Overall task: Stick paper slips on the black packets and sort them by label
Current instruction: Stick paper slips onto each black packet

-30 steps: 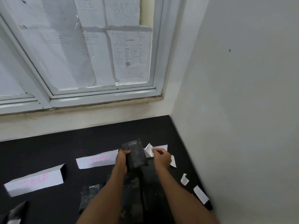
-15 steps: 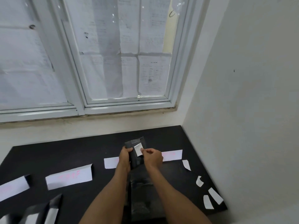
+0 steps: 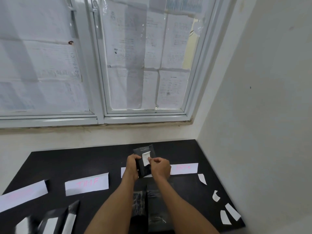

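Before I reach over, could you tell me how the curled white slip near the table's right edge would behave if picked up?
The curled slip looks thin and probably floppy, since it bends up off the black table. It is likely very light, so a push might slide or flip it.

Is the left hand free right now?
No, the left hand grips the black packet while the right hand pinches the paper slip against its face.

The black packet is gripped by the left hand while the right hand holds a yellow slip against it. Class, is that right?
No: the slip is white, not yellow, as the head view shows. The left hand does grip the black packet while the right hand holds the slip against it.
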Action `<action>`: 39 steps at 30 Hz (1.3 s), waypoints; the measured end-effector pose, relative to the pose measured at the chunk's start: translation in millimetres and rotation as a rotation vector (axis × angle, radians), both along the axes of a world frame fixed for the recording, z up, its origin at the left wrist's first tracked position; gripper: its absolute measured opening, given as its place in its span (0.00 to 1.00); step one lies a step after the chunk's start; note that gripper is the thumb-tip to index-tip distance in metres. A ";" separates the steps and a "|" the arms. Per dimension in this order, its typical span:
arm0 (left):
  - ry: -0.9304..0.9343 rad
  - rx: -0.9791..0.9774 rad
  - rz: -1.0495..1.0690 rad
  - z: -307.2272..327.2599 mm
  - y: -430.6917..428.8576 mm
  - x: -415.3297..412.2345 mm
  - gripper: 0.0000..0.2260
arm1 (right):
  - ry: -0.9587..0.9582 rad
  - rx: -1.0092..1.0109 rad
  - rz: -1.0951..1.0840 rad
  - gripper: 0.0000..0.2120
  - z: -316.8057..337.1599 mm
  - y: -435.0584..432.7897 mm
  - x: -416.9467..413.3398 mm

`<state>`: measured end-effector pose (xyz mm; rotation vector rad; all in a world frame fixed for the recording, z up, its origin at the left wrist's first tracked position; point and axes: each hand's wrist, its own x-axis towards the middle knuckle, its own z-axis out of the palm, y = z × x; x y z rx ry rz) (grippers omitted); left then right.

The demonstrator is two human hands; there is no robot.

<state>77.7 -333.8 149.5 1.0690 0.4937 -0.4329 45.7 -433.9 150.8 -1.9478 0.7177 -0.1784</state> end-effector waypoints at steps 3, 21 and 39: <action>-0.049 0.000 0.044 2.5 6.0 0.1 0.07 | -0.017 -0.001 0.031 0.11 2.3 5.8 -1.3; -0.048 -0.002 0.063 2.4 12.0 -9.0 0.11 | -0.095 -0.334 0.040 0.08 2.6 21.2 -8.8; -0.147 0.019 0.008 4.0 26.6 3.8 0.18 | -0.308 0.166 0.296 0.22 -10.4 7.8 -7.1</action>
